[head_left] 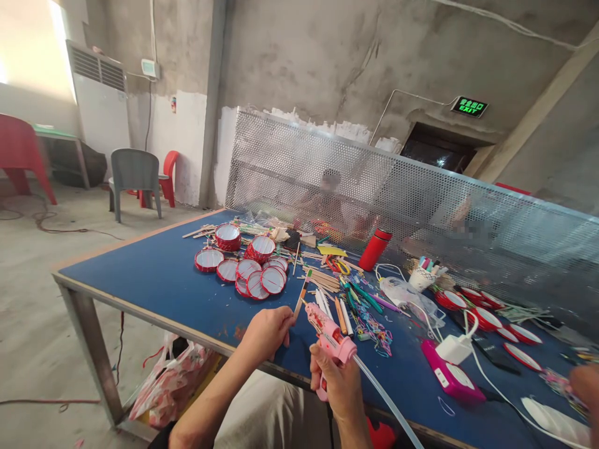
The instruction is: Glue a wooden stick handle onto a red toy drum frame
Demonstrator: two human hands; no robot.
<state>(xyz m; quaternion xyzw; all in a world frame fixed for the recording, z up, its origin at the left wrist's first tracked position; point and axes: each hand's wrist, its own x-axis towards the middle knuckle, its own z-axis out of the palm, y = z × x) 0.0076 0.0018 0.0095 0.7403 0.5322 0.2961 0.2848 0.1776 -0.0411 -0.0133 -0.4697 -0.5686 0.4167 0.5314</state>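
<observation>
a: what has the left hand (267, 330) got hold of?

b: a wooden stick (299, 307), pinched tightly between thumb and fingers (286, 319), above the near side of the tabletop (150, 274).

a: and the right hand (339, 381)?

b: curled around the grip of a pink glue gun (330, 337), its nozzle (305, 304) right by the stick; whether they touch is unclear.

a: so what could go wrong?

b: a small slip could put glue on the left hand, since its fingers are so near the nozzle. a loosened pinch might let the stick twist.

a: anything else?

b: the long glue rod (386, 397) behind the gun could snag and tug the aim sideways.
</observation>
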